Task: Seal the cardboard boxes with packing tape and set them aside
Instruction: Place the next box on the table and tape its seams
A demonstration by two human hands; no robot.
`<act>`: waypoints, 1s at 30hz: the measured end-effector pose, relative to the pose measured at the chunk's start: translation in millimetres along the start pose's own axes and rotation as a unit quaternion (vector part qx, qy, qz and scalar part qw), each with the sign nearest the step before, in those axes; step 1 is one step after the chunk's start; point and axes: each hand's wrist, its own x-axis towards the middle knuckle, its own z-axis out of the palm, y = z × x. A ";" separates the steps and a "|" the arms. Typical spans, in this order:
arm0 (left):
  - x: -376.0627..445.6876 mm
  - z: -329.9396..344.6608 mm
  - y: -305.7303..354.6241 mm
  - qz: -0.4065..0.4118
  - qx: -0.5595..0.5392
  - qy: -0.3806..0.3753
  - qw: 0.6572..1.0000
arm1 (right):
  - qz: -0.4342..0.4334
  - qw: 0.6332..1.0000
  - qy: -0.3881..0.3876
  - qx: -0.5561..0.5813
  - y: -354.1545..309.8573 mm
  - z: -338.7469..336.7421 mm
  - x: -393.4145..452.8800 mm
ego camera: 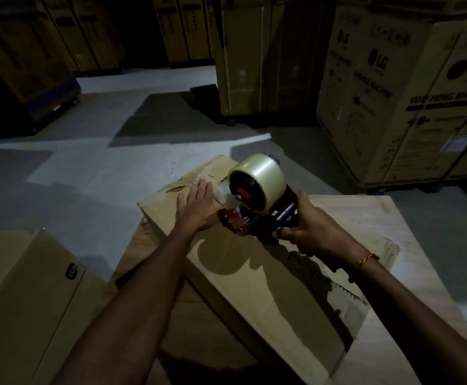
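Left hand (197,205): fingers (200,187) straight, flat, pressing the top of the long brown cardboard box (254,273). Right hand (314,232): fingers curled round the handle of the red-and-black tape dispenser (257,215), gripping it; thin gold-and-red bracelet (367,259) on that wrist. Dispenser sits on the box top just right of the left hand, nearly touching it, carrying a fat roll of clear packing tape (260,180).

Under both hands the box lies diagonally on a pale wooden tabletop (388,218). Grey concrete floor (93,173) beyond, dim room. Second plain brown carton (24,295) near-left of the left arm. Tall printed washing-machine cartons (410,107) stacked far right, darker cartons (93,31) far behind.

Box top near the left fingers is torn and scuffed, label peeled; a glossy tape strip runs along its seam toward the camera.
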 end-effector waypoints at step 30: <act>-67.6 28.4 52.0 0.053 0.066 0.048 0.995 | 0.011 0.999 0.024 -0.027 36.5 -9.4 -38.2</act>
